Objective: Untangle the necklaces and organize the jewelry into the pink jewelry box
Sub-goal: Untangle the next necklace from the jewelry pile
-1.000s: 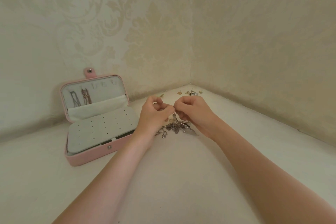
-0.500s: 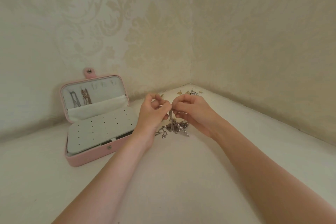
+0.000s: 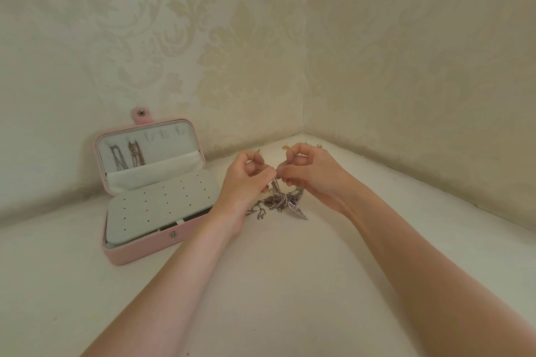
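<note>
Done: two necklaces [image 3: 126, 155] hang in the pink jewelry box [image 3: 150, 191] lid, left of frame | Now: left hand [image 3: 246, 182] and right hand [image 3: 311, 174] pinch chains of the tangled pile [image 3: 278, 203], mid-frame on the worktop [image 3: 275, 284] | Left: pile, small earrings [image 3: 301, 145] behind.

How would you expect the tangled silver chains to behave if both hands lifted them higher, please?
Probably limp: the tangled silver chains hang slack from where the left hand and right hand pinch them. They would likely come up as one clump, since the strands look knotted. They seem light, as fingertips alone hold them.
</note>
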{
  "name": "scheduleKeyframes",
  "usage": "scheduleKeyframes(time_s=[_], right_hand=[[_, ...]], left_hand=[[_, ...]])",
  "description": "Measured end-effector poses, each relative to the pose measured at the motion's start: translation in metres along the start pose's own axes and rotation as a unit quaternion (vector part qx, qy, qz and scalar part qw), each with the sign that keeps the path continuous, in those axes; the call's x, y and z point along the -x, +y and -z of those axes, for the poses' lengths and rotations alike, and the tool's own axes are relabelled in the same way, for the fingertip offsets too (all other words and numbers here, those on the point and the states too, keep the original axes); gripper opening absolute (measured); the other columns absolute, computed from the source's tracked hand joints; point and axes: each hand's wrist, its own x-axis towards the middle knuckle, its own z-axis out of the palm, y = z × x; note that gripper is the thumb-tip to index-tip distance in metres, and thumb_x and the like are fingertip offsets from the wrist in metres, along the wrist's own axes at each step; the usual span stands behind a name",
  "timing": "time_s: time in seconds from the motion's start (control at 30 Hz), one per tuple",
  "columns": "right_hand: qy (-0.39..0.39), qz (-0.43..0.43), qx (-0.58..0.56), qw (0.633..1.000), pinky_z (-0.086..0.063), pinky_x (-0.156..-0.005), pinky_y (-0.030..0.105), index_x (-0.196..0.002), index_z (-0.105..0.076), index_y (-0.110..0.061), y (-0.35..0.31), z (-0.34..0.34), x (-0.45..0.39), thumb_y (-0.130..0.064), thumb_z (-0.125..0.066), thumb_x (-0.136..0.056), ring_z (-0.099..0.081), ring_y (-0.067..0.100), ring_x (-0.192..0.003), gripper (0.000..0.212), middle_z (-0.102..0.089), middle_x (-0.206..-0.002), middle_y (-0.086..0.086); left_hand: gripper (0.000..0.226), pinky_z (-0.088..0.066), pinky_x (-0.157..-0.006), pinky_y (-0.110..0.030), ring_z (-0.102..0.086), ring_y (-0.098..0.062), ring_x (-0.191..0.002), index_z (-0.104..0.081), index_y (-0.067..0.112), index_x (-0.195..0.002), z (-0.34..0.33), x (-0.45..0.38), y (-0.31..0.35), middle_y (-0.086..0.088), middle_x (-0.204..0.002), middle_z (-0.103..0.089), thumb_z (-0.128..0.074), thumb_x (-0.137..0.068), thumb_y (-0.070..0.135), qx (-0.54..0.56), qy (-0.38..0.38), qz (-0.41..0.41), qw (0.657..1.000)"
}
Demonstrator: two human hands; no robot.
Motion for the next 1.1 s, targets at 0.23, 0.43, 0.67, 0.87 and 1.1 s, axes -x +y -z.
scheduleKeyframes(time_s=[0.23, 0.43, 0.67, 0.87, 1.1], right_hand=[[0.046, -0.008, -0.013, 0.999, -0.041, -0.053, 0.02, -0.077, -0.044, -0.012, 0.004, -0.001, -0.004, 0.017, -0.057, -0.078, -0.046, 0.017, -0.055, 0.032, -0.056, -0.069, 0.012], [0.064, 0.019, 0.027, 0.997, -0.04, -0.054, 0.02, -0.078, -0.043, -0.011, 0.005, 0.002, -0.005, 0.016, -0.055, -0.078, -0.044, 0.013, -0.05, 0.03, -0.055, -0.063, 0.005], [0.046, 0.043, 0.175, 0.982, -0.036, -0.058, 0.025, -0.08, -0.038, -0.016, 0.001, 0.003, -0.002, 0.009, -0.057, -0.078, -0.043, 0.015, -0.057, 0.031, -0.059, -0.066, 0.0], [0.053, 0.027, 0.065, 0.996, -0.037, -0.058, 0.025, -0.084, -0.038, -0.014, 0.0, 0.004, -0.004, 0.013, -0.054, -0.08, -0.041, 0.016, -0.054, 0.031, -0.055, -0.056, -0.001], [0.024, -0.009, -0.156, 0.987, -0.041, -0.049, 0.02, -0.086, -0.038, -0.013, 0.0, -0.001, -0.007, 0.011, -0.054, -0.085, -0.046, 0.012, -0.051, 0.029, -0.05, -0.057, 0.003]], left_hand=[[0.027, -0.04, -0.059, -0.011, -0.046, -0.002, -0.055, -0.055, 0.024, -0.076, -0.003, 0.0, -0.003, 0.008, -0.065, -0.057, -0.064, -0.074, -0.001, -0.199, 0.011, -0.147, 0.969], [0.018, -0.043, -0.055, -0.009, -0.06, 0.003, -0.058, -0.068, 0.021, -0.073, 0.001, -0.002, -0.001, 0.005, -0.069, -0.069, -0.071, -0.077, 0.005, -0.149, -0.006, -0.121, 0.981], [0.017, -0.044, -0.058, -0.01, -0.061, 0.0, -0.056, -0.066, 0.022, -0.067, 0.004, -0.002, -0.001, 0.003, -0.066, -0.069, -0.074, -0.077, 0.01, -0.212, -0.028, -0.123, 0.969], [0.008, -0.043, -0.054, -0.011, -0.058, 0.001, -0.058, -0.067, 0.013, -0.075, 0.004, 0.001, 0.006, 0.005, -0.064, -0.065, -0.068, -0.081, 0.009, -0.106, -0.054, -0.058, 0.991], [0.012, -0.04, -0.063, -0.018, -0.057, -0.003, -0.064, -0.066, 0.015, -0.075, 0.002, 0.002, 0.01, 0.006, -0.066, -0.064, -0.063, -0.084, 0.008, 0.085, -0.041, 0.031, 0.995]])
